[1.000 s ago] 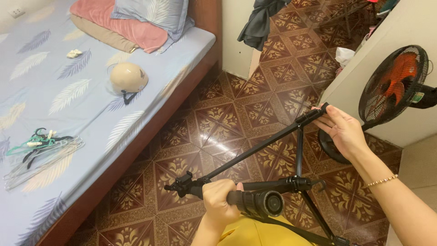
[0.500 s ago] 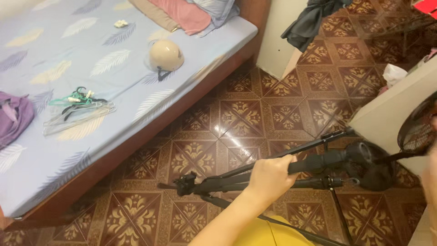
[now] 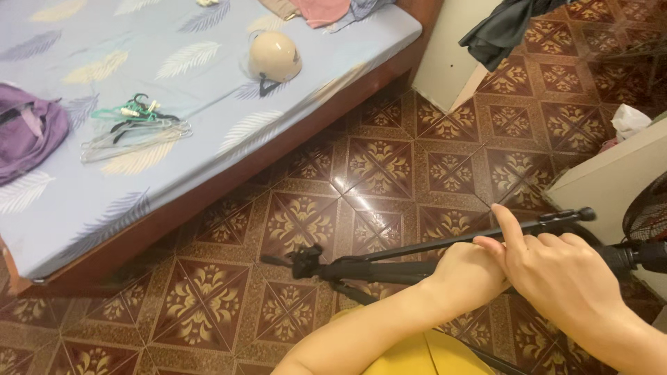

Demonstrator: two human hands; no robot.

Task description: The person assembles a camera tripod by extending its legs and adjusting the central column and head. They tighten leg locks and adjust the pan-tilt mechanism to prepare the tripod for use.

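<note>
A black tripod (image 3: pixel 375 267) lies nearly level over the tiled floor, its head pointing left and its legs folded close together, running right. My left hand (image 3: pixel 464 272) is closed around the legs near their middle. My right hand (image 3: pixel 556 272) lies over and just right of the left one, fingers wrapped on the legs and the index finger raised along the upper leg (image 3: pixel 556 221). My yellow clothing (image 3: pixel 417 354) shows below the arms.
A bed (image 3: pixel 208 104) with a blue leaf-print sheet fills the upper left; a beige helmet (image 3: pixel 275 57), several hangers (image 3: pixel 135 128) and a purple garment (image 3: pixel 28 132) lie on it. A black fan (image 3: pixel 649 222) and a pale cabinet (image 3: pixel 611 180) stand at the right. Dark clothing (image 3: pixel 507 28) hangs above.
The tripod legs have closed together and the tripod has come down toward level. My right hand left the far leg tip, went out of view, and now grips beside my left hand.
</note>
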